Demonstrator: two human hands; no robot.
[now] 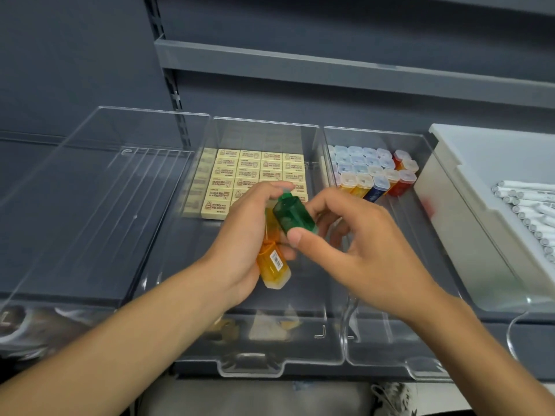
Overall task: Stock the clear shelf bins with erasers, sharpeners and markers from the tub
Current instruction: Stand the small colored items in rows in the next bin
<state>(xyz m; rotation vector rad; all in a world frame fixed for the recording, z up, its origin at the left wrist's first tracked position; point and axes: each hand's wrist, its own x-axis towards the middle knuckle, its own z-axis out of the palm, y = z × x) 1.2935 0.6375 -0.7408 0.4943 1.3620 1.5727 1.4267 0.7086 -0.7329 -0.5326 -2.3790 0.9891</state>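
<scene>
Your left hand (240,250) gripped orange sharpeners (273,265); your right hand (354,244) pinched a green sharpener (292,216).

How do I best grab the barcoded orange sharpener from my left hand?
Probably pinch the orange sharpener by its pale bottom end from lower right: that end juts free below the left hand, which, with the green sharpener, covers the rest.

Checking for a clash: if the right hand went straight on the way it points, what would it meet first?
Most likely the left hand: the right hand, pinching the green sharpener, points left at it and the orange sharpeners it holds. Depth is unclear.
</scene>
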